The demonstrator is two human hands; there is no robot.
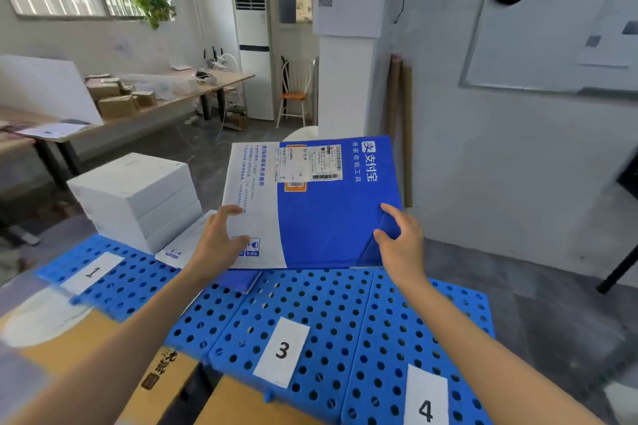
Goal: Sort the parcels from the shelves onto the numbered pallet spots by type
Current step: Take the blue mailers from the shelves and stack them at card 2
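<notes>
A flat blue and white parcel [310,214] with a shipping label lies over the far middle of the blue perforated pallet [345,314]. My left hand [221,241] is on its white near-left part, thumb on top and fingers spread. My right hand [402,238] is at its blue near-right corner, thumb and fingers loosely bent over the surface. Another blue and white parcel [241,281] peeks out beneath it. White labels mark spot 1 [92,272], spot 3 [282,350] and spot 4 [426,411].
A stack of white boxes [138,197] stands on the pallet's far left. Brown cardboard boxes [103,355] sit near left, below the pallet edge. A long table [172,100] with cartons runs along the left wall. A white wall and whiteboard [552,45] stand to the right.
</notes>
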